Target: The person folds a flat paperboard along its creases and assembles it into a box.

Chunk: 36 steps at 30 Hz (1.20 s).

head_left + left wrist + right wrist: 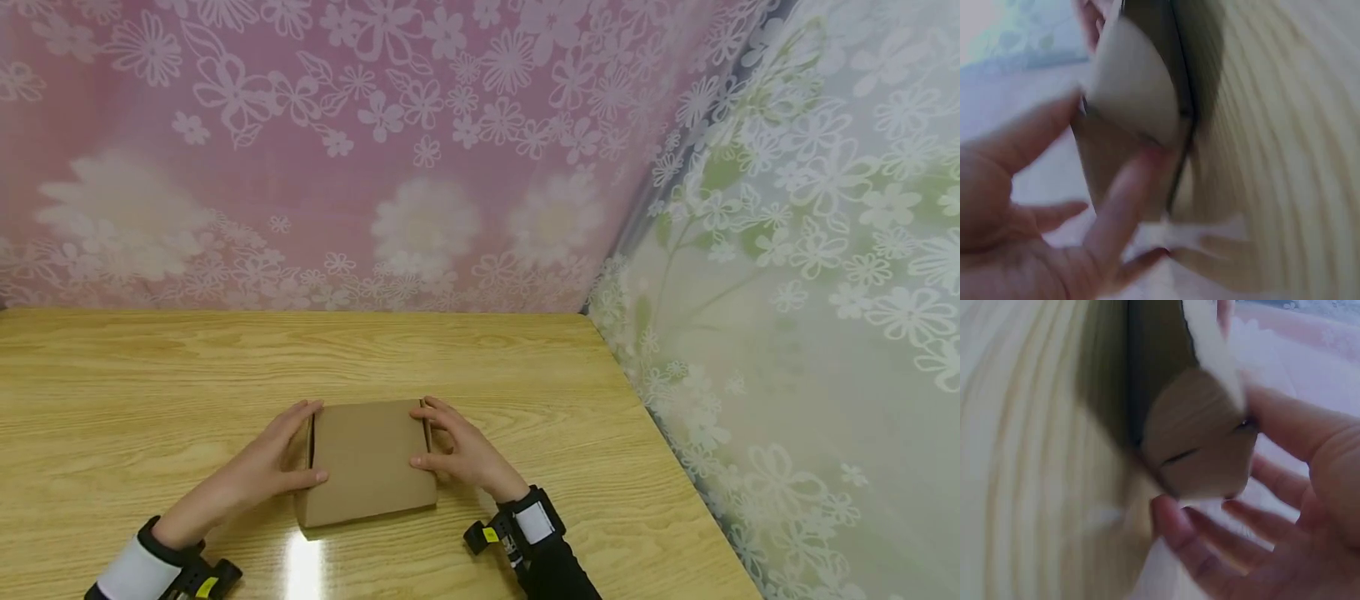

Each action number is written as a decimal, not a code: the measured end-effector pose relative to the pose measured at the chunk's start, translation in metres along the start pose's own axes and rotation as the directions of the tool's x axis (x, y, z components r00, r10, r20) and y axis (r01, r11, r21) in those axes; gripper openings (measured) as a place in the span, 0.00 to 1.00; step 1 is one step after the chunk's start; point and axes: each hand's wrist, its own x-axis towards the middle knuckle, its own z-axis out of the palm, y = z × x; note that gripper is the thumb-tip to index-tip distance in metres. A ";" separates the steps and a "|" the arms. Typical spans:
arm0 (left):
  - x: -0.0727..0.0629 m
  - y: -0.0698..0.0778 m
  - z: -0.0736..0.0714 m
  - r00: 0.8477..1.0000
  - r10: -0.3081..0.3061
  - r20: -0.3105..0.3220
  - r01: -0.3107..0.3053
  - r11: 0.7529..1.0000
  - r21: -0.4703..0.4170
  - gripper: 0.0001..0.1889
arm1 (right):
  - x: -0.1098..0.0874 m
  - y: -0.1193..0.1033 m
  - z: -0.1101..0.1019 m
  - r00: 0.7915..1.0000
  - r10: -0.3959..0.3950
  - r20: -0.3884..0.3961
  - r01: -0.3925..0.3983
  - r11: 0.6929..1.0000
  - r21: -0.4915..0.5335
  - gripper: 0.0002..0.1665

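A flat brown cardboard box sits on the wooden table between my two hands, its plain lid facing up. My left hand holds its left side, thumb at the lid's left edge and fingers at the far left corner. At the opposite side my right hand grips it, thumb over the lid's right edge and fingers around the far right corner. Both wrist views are blurred; the left one shows a rounded flap on the box's side, and the right one a similar rounded flap.
The wood-grain table reaches back to a pink floral curtain. A pale floral curtain hangs along the table's right edge. Camera straps circle both wrists, such as the right strap.
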 end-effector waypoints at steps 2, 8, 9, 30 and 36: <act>-0.002 -0.006 -0.007 0.997 0.011 0.083 0.002 0.987 -0.160 0.40 | 0.001 0.003 -0.001 0.999 -0.036 0.009 0.036 0.998 -0.050 0.29; -0.004 -0.021 -0.020 0.953 0.101 0.284 -0.004 0.946 -0.323 0.44 | 0.001 0.008 -0.008 0.995 -0.085 0.050 0.093 0.979 -0.182 0.31; -0.004 -0.022 -0.019 0.947 0.123 0.297 -0.022 0.947 -0.322 0.47 | 0.001 0.008 -0.009 0.994 -0.091 0.062 0.102 0.974 -0.204 0.33; -0.007 -0.015 -0.027 0.934 0.076 0.350 0.043 0.946 -0.322 0.42 | 0.000 0.027 -0.028 0.952 -0.119 0.282 0.065 0.979 0.193 0.45; -0.006 -0.006 -0.025 0.967 0.034 0.254 0.055 0.940 -0.336 0.34 | 0.001 0.028 -0.027 0.963 -0.137 0.233 0.057 0.946 0.320 0.36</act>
